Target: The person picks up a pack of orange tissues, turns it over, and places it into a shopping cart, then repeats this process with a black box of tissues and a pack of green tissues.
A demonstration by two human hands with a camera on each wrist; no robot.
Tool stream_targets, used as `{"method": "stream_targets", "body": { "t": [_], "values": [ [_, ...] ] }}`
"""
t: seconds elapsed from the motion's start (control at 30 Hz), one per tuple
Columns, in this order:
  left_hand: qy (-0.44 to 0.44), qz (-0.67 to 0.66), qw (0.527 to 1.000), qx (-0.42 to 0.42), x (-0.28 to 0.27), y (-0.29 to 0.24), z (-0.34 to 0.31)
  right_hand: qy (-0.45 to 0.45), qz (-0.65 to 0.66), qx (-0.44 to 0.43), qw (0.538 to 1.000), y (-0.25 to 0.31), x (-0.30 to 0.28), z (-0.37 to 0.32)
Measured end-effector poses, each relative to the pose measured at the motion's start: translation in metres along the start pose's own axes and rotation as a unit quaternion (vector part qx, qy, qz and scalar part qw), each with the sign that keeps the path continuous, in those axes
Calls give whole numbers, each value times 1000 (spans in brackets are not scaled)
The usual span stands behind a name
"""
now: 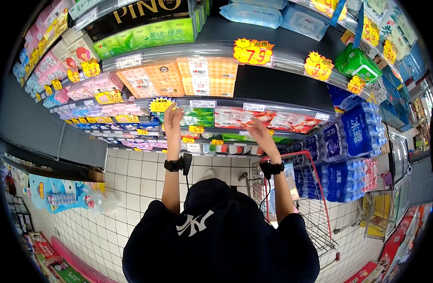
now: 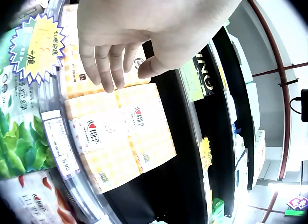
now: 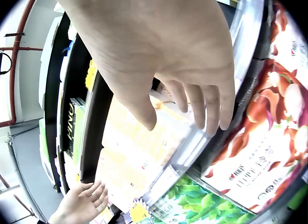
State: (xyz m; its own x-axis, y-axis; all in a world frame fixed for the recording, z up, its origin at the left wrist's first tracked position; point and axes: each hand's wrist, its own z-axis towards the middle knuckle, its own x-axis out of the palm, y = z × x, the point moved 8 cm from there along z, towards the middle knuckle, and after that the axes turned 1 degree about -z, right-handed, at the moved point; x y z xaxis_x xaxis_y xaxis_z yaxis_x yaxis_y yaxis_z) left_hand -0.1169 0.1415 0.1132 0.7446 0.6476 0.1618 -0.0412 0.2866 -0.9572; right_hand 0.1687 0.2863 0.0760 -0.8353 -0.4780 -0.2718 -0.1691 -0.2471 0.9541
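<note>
My left hand is raised in front of the shelf edge, fingers loosely bent and nothing in them. In the left wrist view that hand overlaps the orange-checked tissue packs, which stand side by side on the shelf. My right hand hovers before the red-and-white tissue packs, also holding nothing. Its fingers hang relaxed over the shelf rail in the right wrist view. Between the hands sits a green leaf-printed tissue pack. A yellow starburst price sign is right beside the left fingertips.
A red-handled shopping cart stands at the right, beside stacked shrink-wrapped water bottles. Higher shelves carry green tissue packs and blue wipes packs. White floor tiles lie below. Dark shelf space adjoins the orange-checked packs.
</note>
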Motion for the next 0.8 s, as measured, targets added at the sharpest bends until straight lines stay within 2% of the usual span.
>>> {"method": "stream_targets", "body": {
  "t": [0.03,0.1,0.33,0.4,0.6,0.8],
  "values": [
    [9,4,1000,25,0,-12,13,-3,9,-7,1000,6,7,18],
    [9,-9,999,37,10,-2,20,-14,-40,-75,996,21,2,34],
    [40,31,993,107,23,-34,59,-59,-25,-106,992,75,13,90],
    [54,8,994,96,28,-33,65,-67,-29,-120,990,81,12,104],
    [109,34,981,158,44,-42,82,-77,-14,-134,988,88,23,128],
    [142,41,982,115,47,-38,91,-80,37,-115,989,89,31,134]
  ]
}}
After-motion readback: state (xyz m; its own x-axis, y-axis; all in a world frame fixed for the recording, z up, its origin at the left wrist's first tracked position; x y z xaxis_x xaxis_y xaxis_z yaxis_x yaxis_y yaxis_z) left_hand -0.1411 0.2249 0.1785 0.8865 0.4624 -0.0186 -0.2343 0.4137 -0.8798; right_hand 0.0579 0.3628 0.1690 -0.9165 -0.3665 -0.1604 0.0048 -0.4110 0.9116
